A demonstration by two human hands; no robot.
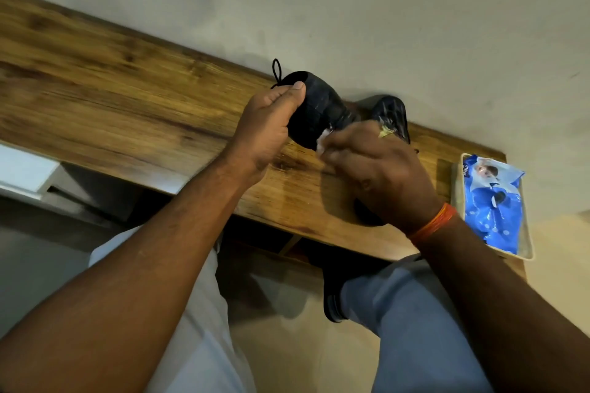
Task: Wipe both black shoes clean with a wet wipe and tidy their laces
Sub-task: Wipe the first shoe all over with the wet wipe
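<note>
My left hand (269,124) grips a small black shoe (319,105) above the wooden table (127,80), thumb over its heel end. A black lace loop (277,68) sticks up behind the thumb. My right hand (376,166) pinches a white wet wipe (323,139) against the underside of that shoe. The second black shoe (392,113) stands on the table against the wall, just behind my right hand and partly hidden by it.
A blue pack of wet wipes (493,201) lies in a shallow cream tray (528,246) at the table's right end. The wall (351,9) runs right behind the table. My legs and a dark shoe (332,303) are below the table's front edge.
</note>
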